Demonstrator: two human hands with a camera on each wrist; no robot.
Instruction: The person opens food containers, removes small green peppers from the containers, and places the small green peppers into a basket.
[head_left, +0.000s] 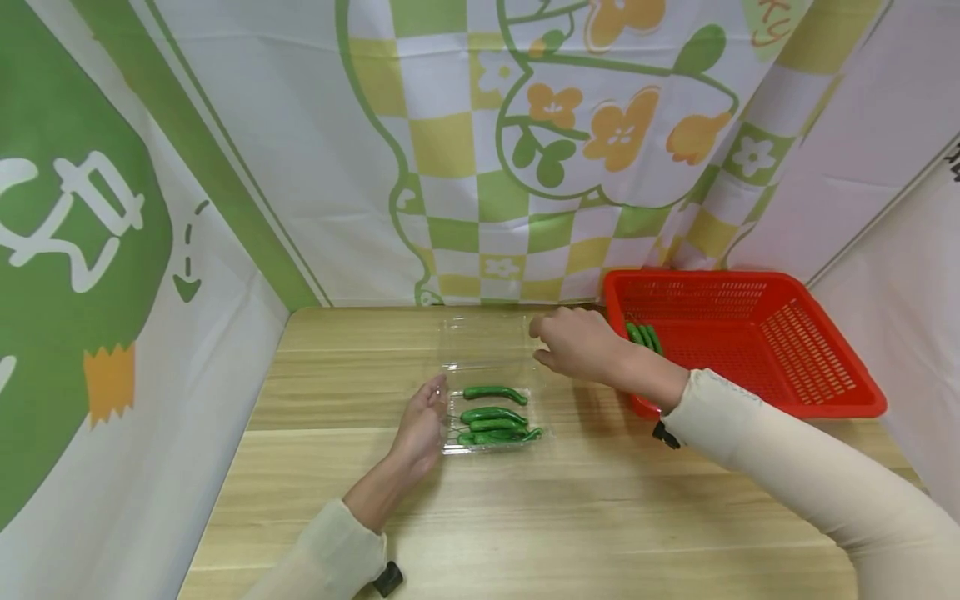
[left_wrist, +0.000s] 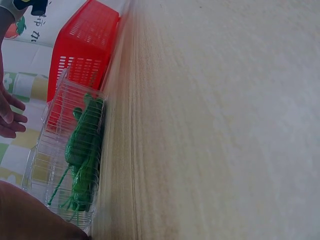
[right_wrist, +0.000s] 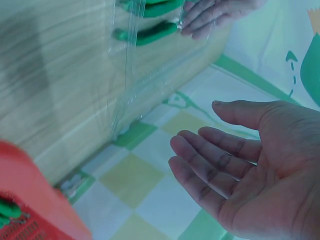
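A clear plastic clamshell box (head_left: 480,451) lies on the table with its lid (head_left: 483,343) folded back toward the wall. Several green chili peppers (head_left: 497,423) lie crosswise in the base, one apart from the bunch toward the hinge. My left hand (head_left: 417,427) rests along the box's left side, its extended fingers (right_wrist: 200,17) against the plastic. Just right of the raised lid is my right hand (head_left: 579,342), in the air with nothing in it. Its palm and relaxed, spread fingers show in the right wrist view.
To the right stands a red perforated plastic basket (head_left: 757,346). More green chili peppers (head_left: 643,337) lie at its left inner side, partly behind my right forearm. A patterned curtain (head_left: 450,142) hangs along the back edge of the wooden table (head_left: 345,358).
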